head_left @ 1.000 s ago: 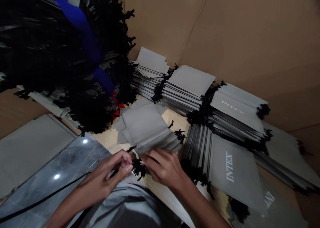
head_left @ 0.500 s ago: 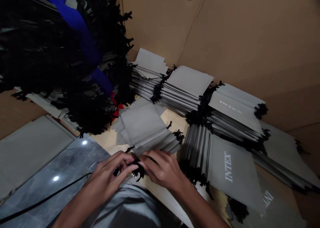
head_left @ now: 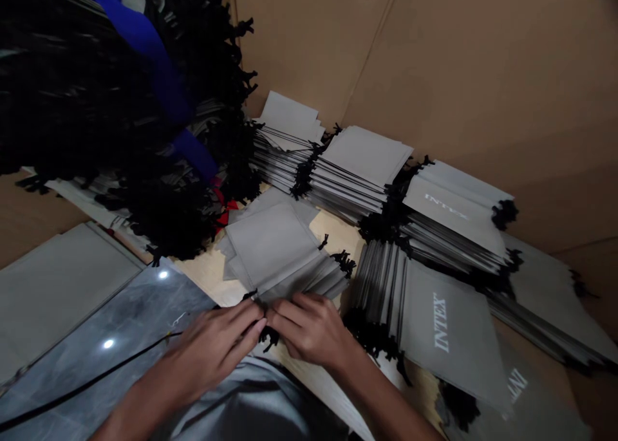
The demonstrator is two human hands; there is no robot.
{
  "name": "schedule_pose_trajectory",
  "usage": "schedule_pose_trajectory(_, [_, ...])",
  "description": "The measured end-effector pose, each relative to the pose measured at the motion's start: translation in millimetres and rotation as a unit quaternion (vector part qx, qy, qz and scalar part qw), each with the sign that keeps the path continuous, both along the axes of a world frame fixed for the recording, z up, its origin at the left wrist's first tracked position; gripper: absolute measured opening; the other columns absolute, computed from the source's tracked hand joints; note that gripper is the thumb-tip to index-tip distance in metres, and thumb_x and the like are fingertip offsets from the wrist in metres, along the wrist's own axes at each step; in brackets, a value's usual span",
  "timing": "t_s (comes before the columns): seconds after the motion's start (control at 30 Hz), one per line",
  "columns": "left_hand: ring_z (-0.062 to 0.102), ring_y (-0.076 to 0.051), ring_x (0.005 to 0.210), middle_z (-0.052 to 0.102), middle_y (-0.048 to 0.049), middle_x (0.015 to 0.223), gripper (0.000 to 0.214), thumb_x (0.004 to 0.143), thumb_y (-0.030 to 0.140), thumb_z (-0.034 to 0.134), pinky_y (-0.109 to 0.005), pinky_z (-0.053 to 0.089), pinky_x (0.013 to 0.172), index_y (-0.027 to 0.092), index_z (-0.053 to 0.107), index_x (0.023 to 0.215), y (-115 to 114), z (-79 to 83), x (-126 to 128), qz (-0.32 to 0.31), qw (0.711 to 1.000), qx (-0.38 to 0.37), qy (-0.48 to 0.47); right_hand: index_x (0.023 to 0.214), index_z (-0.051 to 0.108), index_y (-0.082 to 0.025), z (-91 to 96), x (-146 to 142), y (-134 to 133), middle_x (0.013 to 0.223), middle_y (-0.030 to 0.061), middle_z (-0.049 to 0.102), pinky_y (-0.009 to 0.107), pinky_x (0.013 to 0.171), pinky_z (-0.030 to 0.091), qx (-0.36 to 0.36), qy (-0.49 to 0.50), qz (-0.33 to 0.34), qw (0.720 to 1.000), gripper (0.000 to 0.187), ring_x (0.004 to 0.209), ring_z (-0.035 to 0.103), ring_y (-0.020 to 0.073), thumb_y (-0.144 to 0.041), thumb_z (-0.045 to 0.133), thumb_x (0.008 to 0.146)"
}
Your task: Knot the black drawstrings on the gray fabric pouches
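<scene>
Two bare hands meet at the lower centre, the left hand [head_left: 212, 351] and the right hand [head_left: 309, 328], fingertips pressed together and pinched on a black drawstring tuft [head_left: 267, 338] at the near edge of a small fanned stack of grey pouches [head_left: 277, 251]. One large heap of black-tasselled pouches [head_left: 106, 106], crossed by a blue strap [head_left: 159, 74], fills the upper left and hangs over the work. One black cord [head_left: 87, 383] runs across a glossy dark tile floor [head_left: 130, 312]. Right of the hands, at least four further piles of grey pouches line a cardboard wall [head_left: 483, 61]; one leaning pile [head_left: 434, 319] shows white INTEX lettering, just beside the right wrist
</scene>
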State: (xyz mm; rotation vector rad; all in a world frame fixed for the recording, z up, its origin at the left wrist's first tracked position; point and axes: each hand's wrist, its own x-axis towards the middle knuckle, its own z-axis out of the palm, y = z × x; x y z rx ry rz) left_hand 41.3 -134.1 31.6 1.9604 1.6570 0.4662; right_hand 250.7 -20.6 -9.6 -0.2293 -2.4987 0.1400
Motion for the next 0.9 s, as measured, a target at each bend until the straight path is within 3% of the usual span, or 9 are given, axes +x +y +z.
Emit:
schedule_pose_trajectory(0.17, [0.072,-0.017,0.077,0.072,0.0028,0.085,0.03,0.116,0.034,0.044,-0.028,0.047,0.071,0.026,0.064,0.095,-0.8,0.0,-9.4,0.009,0.999,-0.017,-0.049,0.099,0.068,-0.021,0.1,-1.6,-3.2,0.086,-0.0014,0.075,0.036,0.058,0.038,-0.012,0.023,-0.002,1.0,0.022,0.067,0.057,0.0164,-0.01,0.05,0.106])
schedule_pose_trajectory(0.33, [0.078,-0.019,0.095,0.081,0.0021,0.104,0.024,0.117,0.04,0.046,-0.027,0.052,0.083,0.029,0.068,0.114,-0.8,0.4,-9.5,0.042,0.994,-0.055,-0.086,0.104,0.07,-0.02,0.0,0.1,-1.0,0.085,-0.0009,0.074,0.037,0.056,0.038,-0.022,0.021,-0.02,0.999,0.02,0.066,0.058,0.0163,-0.017,0.052,0.11])
schedule_pose_trajectory(0.47, [0.081,-0.021,0.091,0.083,0.002,0.104,0.026,0.117,0.041,0.045,-0.028,0.054,0.081,0.032,0.069,0.12,-0.1,0.8,-9.1,0.046,0.994,-0.055,-0.076,0.103,0.071,-0.019,0.7,0.8,0.7,0.086,0.0004,0.073,0.037,0.058,0.042,-0.032,0.016,-0.029,0.999,0.026,0.07,0.061,0.0168,-0.026,0.05,0.117])
schedule_pose_trajectory(0.57, [0.078,-0.02,0.08,0.081,0.0035,0.091,0.023,0.114,0.039,0.05,-0.027,0.053,0.073,0.032,0.071,0.111,-2.1,-1.6,-11.9,0.064,0.995,-0.027,-0.077,0.105,0.072,-0.02,2.2,0.7,0.8,0.088,-0.0004,0.074,0.036,0.059,0.045,-0.034,0.008,-0.033,0.999,0.027,0.072,0.063,0.0163,-0.03,0.051,0.119])
schedule_pose_trajectory(0.7, [0.069,-0.016,0.071,0.073,0.0049,0.082,0.025,0.115,0.034,0.049,-0.026,0.048,0.07,0.028,0.066,0.098,-3.1,-5.6,-14.9,0.051,0.994,-0.02,-0.096,0.118,0.071,-0.021,2.3,0.5,0.2,0.092,-0.002,0.076,0.036,0.06,0.044,-0.016,-0.008,-0.033,0.999,0.014,0.073,0.063,0.0168,-0.024,0.057,0.115])
schedule_pose_trajectory(0.9, [0.058,-0.014,0.06,0.059,0.0051,0.066,0.041,0.112,0.031,0.048,-0.028,0.042,0.063,0.024,0.055,0.072,2.7,-1.1,-11.0,0.041,0.992,-0.005,-0.122,0.102,0.068,-0.022,-3.0,-0.1,-4.6,0.086,-0.0024,0.074,0.036,0.058,0.036,-0.017,-0.022,-0.024,0.999,0.011,0.068,0.059,0.0162,-0.015,0.061,0.106])
